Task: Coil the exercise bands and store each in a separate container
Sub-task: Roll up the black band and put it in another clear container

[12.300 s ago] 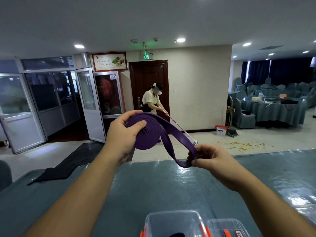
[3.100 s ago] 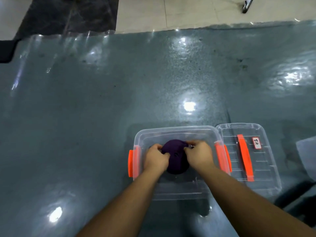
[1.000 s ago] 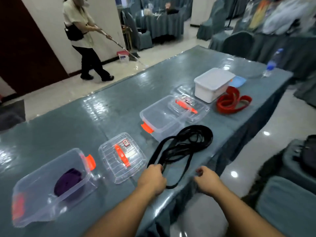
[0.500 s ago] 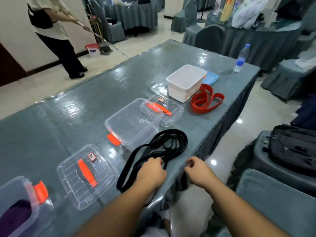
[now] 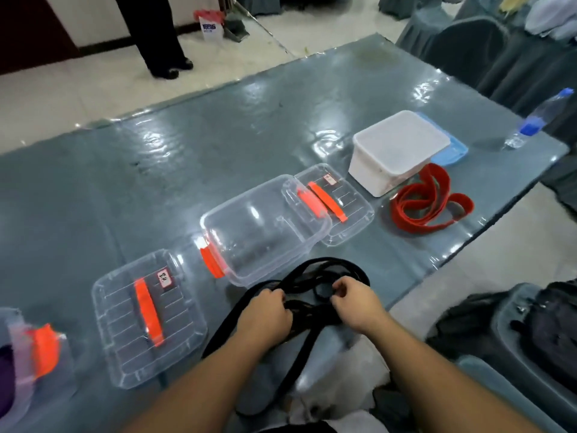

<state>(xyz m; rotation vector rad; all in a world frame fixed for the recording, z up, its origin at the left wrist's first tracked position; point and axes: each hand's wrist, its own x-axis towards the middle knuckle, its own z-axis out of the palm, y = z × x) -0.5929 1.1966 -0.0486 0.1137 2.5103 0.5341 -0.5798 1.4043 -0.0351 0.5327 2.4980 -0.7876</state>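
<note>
A black exercise band (image 5: 315, 278) lies in loose loops at the table's near edge, part of it hanging over the edge. My left hand (image 5: 265, 317) grips its strands and my right hand (image 5: 356, 303) pinches a strand just to the right. Behind the band stands an open clear container (image 5: 265, 226) with orange latches. A red band (image 5: 427, 204) lies loose at the right beside a white container (image 5: 396, 148). At the far left the purple band (image 5: 6, 379) sits in another clear container (image 5: 28, 364).
Two clear lids with orange handles lie flat: one (image 5: 146, 317) left of the black band, one (image 5: 337, 201) behind the open container. A blue lid (image 5: 452, 151) and a water bottle (image 5: 537, 120) are at the far right. A person (image 5: 153, 32) stands beyond the table. A bag (image 5: 549, 332) rests on a chair.
My right hand has come from the table edge onto the black band. Both hands now hold its strands, which are bunched closer together. The view has tilted further down.
</note>
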